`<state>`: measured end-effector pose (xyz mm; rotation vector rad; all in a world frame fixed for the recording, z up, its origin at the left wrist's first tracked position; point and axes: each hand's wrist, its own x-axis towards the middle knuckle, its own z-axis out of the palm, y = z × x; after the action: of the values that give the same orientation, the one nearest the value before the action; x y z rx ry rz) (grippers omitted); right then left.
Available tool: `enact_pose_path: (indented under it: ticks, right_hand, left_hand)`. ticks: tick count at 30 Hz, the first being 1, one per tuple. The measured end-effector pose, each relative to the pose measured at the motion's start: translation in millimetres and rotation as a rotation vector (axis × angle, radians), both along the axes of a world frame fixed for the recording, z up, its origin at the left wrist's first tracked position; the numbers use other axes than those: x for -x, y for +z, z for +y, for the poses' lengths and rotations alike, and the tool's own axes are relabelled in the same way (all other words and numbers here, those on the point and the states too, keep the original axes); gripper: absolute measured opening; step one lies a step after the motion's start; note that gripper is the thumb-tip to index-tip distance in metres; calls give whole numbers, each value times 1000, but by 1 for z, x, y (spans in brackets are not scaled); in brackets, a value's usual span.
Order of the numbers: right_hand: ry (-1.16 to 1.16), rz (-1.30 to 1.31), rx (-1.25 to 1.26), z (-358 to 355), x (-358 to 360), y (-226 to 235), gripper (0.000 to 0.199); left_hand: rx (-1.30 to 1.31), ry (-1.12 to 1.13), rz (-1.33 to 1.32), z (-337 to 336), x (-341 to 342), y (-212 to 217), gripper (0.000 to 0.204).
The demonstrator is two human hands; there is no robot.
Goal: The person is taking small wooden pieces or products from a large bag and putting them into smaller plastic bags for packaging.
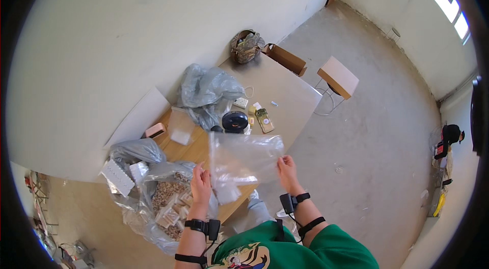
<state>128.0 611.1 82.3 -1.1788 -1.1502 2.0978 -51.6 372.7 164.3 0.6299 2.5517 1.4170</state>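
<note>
A clear plastic bag (247, 157) is spread flat above the table between my two hands. My right hand (287, 171) pinches its right edge. At the lower left side of the bag, my left hand (201, 182) has its fingers closed along the edge, though the exact grip is partly hidden. Beneath the bag's lower left part lies a whitish translucent plastic packet (227, 193). Beside my left forearm sits a large grey plastic sack (147, 177) with its mouth spread, holding small brown pieces (167, 191) and several small clear packs (170, 215).
On the table (298, 98) are a crumpled grey bag (209, 88), a black round object (235, 122), a phone (265, 120), a pink box (155, 130) and a stack of clear bags (181, 126). A camouflage bag (246, 46) and cardboard box (285, 59) stand at the far end. A stool (333, 88) holds a carton (338, 76).
</note>
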Motion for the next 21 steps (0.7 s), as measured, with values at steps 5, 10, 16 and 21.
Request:
enact_pose_path:
  ticks: [5, 10, 16, 21]
  right_hand:
    - [-367, -40, -19, 100, -16, -62, 8]
    - [-468, -171, 37, 145, 26, -126, 11]
    - [-509, -588, -53, 189, 32, -256, 17]
    - [-304, -553, 220, 158, 60, -267, 26]
  left_hand:
    - [-76, -83, -170, 76, -2, 5, 27]
    - [105, 24, -270, 32, -19, -45, 31]
    - [247, 238, -426, -39, -43, -82, 30]
    - [350, 387, -432, -98, -73, -99, 31]
